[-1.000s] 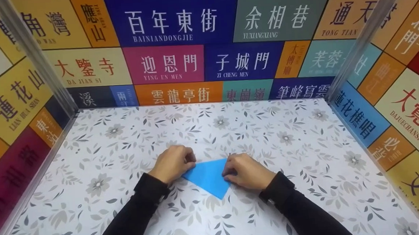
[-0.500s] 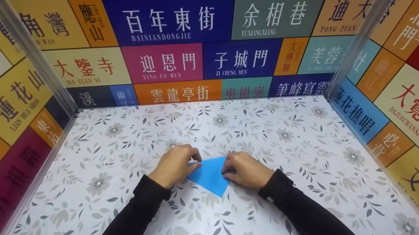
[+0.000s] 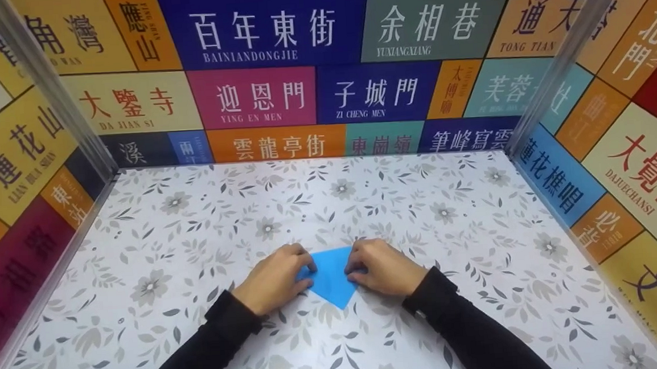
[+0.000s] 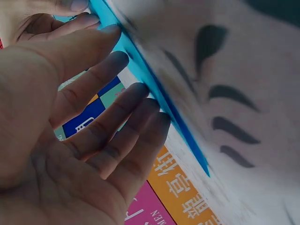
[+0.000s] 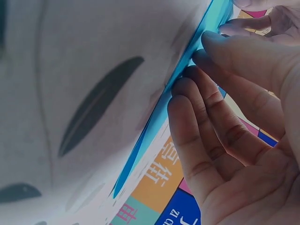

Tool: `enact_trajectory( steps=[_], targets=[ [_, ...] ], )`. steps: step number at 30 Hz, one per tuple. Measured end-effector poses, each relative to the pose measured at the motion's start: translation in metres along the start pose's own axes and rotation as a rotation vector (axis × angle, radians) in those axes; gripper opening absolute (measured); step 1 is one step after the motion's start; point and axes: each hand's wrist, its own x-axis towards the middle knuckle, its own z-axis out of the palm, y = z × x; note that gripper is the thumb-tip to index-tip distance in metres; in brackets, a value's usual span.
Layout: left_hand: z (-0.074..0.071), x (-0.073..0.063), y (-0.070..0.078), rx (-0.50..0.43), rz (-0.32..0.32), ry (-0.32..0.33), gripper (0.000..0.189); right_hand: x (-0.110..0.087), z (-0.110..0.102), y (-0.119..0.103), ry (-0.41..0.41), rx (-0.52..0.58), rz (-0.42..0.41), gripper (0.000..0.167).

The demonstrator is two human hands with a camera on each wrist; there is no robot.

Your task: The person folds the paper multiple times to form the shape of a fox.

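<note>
A folded blue sheet of paper lies on the table in the head view, one corner pointing towards the person. On its left edge rest the fingertips and thumb of my left hand, covering the left corner. My right hand touches the right edge in much the same way. In the left wrist view, the left hand's gently bent fingers meet the paper, which appears as a thin layered strip. The right wrist view has the right hand's fingertips along the paper's edge, thumb and index slightly apart.
A floral-patterned white table surface surrounds the paper. Upright panels with coloured, lettered blocks close off the back and both sides, with clear corner strips where they meet.
My left hand has shifted right and slightly nearer the person over the paper's left corner, hiding more of it. My right hand stays nearly in place at the right edge.
</note>
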Motion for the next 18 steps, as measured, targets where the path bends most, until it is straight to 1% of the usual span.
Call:
enact_trajectory(
  steps=[4,10,14,18],
  targets=[
    [0.001,-0.001,-0.002,-0.009,-0.001,-0.002,0.02,0.0,0.0,0.0,-0.014,0.006,0.018,0.01],
    [0.002,-0.003,-0.002,-0.038,-0.036,-0.015,0.024,0.0,0.001,-0.001,-0.024,0.006,0.03,0.009],
    [0.002,-0.003,-0.003,-0.047,-0.03,-0.005,0.026,-0.001,-0.001,-0.005,-0.024,0.008,0.029,0.009],
    [0.002,-0.001,-0.004,-0.045,-0.02,0.001,0.028,-0.002,-0.003,-0.013,-0.026,0.003,0.008,0.008]
  ],
)
